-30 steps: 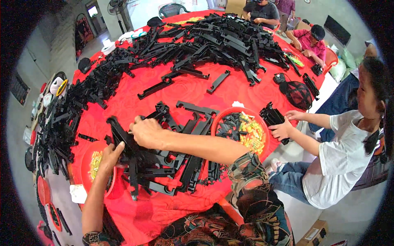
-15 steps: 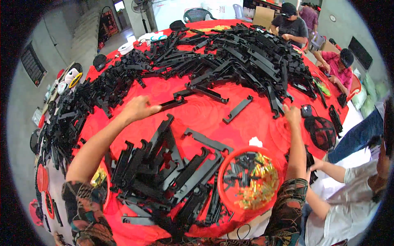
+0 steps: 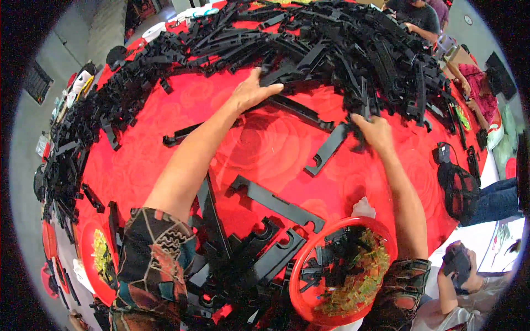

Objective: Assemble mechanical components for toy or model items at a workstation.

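Note:
My left hand (image 3: 253, 94) reaches to the near edge of a heap of black plastic bars (image 3: 314, 58). Its thumb and fingers are spread and nothing sits between them; the fingertips come up against the heap. To the right, my right hand (image 3: 376, 134) is at the heap's lower right edge with its fingers curled down. A dark, smeared shape shows under those fingers, too blurred to name. Beside it a hook-ended black bar (image 3: 328, 150) lies slanted on the red tablecloth (image 3: 259, 143). Another black bar (image 3: 301, 110) runs between my hands.
Below, a red basin (image 3: 294, 298) holds yellow strips and small black pieces; a second red basin (image 3: 87, 256) is at left. More loose bars (image 3: 276, 201) lie near me. A black mesh fan (image 3: 461, 190) stands at right. Other people (image 3: 414, 19) work around the table.
My left hand has gone from a bar at left up and right to the heap's edge. My right hand is now nearer the slanted bar. The view has tipped downward.

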Tool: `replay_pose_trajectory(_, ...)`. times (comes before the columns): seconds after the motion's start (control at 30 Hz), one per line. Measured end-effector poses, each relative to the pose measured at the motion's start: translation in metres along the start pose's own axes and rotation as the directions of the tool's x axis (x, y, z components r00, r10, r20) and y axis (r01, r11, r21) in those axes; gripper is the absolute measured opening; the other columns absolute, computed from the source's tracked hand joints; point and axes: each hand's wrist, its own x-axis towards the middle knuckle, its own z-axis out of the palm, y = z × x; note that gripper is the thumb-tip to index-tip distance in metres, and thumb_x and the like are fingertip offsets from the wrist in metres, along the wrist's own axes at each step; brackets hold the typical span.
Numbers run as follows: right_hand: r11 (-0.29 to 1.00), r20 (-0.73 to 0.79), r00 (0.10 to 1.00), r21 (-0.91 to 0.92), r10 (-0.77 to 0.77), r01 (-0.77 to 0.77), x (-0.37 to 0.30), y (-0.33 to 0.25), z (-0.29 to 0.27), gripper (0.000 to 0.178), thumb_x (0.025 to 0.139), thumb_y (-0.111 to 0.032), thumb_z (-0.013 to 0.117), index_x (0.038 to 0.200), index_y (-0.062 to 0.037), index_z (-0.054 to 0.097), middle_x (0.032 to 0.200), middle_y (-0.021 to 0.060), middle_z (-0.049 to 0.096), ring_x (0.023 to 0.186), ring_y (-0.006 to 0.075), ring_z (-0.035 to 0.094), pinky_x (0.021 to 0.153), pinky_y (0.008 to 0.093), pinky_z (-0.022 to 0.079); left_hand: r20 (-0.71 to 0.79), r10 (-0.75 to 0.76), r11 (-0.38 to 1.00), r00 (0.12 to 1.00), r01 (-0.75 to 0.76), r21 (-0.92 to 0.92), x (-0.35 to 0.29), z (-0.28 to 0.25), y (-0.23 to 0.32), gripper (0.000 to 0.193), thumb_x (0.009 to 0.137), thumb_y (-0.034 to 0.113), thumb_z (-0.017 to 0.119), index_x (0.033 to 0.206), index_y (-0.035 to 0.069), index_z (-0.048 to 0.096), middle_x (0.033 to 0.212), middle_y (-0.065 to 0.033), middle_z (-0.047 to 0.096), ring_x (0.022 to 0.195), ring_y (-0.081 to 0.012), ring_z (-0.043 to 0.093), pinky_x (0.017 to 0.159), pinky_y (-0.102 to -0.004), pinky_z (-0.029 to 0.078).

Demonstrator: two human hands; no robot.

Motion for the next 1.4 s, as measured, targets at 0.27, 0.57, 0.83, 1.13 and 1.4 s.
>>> replay_pose_trajectory(0.27, 0.816, 0.378, 0.918, 0.489, 0.119, -0.307, -0.003, -0.047, 0.038, 0.035, 0.073, -0.038, 0.063, 0.068, -0.0035, 0.059, 0.056, 0.0044, 0.055, 0.035, 0.0134, 0.042, 0.032, 0.0295, 0.030, 0.520, -0.323, 0.770, 0.790, 0.540, -0.342, -0.050, -0.056, -0.030, 0.059, 0.074, 0.049, 0.065, 0.114, 0.007, 0.055, 0.091, -0.0136, 0.062, 0.083, -0.0287, 0.062, 0.065, -0.0452, 0.054)
replay_pose_trajectory(0.57, 0.833, 0.354, 0.924, 0.462, 0.141, -0.304, -0.013, -0.102, 0.055, 0.043, 0.070, -0.040, 0.064, 0.053, -0.0041, 0.046, 0.046, 0.0033, 0.041, 0.033, 0.0147, 0.038, 0.031, 0.0322, 0.028, 0.044, -0.351, 0.935, 0.935, 0.347, 0.077, -0.023, -0.060, -0.032, 0.083, 0.059, 0.064, 0.069, 0.097, -0.008, 0.054, 0.094, -0.0180, 0.060, 0.086, -0.0247, 0.061, 0.055, -0.0368, 0.054)
replay_pose_trajectory(0.83, 0.651, 0.561, 0.827, 0.621, 0.018, -0.435, -0.021, -0.138, 0.079, 0.021, 0.075, -0.030, 0.060, 0.072, -0.0115, 0.052, 0.053, -0.0044, 0.044, 0.035, 0.0050, 0.032, 0.030, 0.0208, 0.023, 0.132, -0.251, 0.890, 0.959, 0.282, -0.359, -0.054, -0.006, 0.007, 0.088, 0.063, 0.056, 0.070, 0.122, -0.004, 0.043, 0.108, -0.0203, 0.057, 0.100, -0.0278, 0.057, 0.086, -0.0357, 0.044)
replay_pose_trajectory(1.13, 0.712, 0.470, 0.863, 0.669, -0.183, -0.214, -0.071, -0.200, 0.042, 0.019, 0.071, -0.028, 0.064, 0.074, -0.0106, 0.059, 0.058, -0.0029, 0.054, 0.040, 0.0066, 0.045, 0.030, 0.0236, 0.026, -0.188, -0.051, 0.897, 0.981, -0.038, -0.441, -0.099, -0.031, 0.023, 0.064, 0.077, 0.051, 0.059, 0.115, 0.001, 0.054, 0.107, -0.0203, 0.060, 0.100, -0.0269, 0.058, 0.086, -0.0375, 0.044)
replay_pose_trajectory(1.4, 0.515, 0.481, 0.706, 0.836, -0.520, -0.190, -0.173, -0.300, -0.021, 0.017, 0.072, -0.027, 0.065, 0.076, -0.0115, 0.060, 0.058, -0.0043, 0.055, 0.036, 0.0059, 0.043, 0.029, 0.0198, 0.026, -0.117, -0.092, 0.996, 0.989, 0.094, 0.009, -0.218, -0.197, 0.095, 0.063, 0.084, 0.059, 0.046, 0.119, 0.007, 0.055, 0.118, -0.0152, 0.055, 0.107, -0.0244, 0.053, 0.088, -0.0383, 0.042)
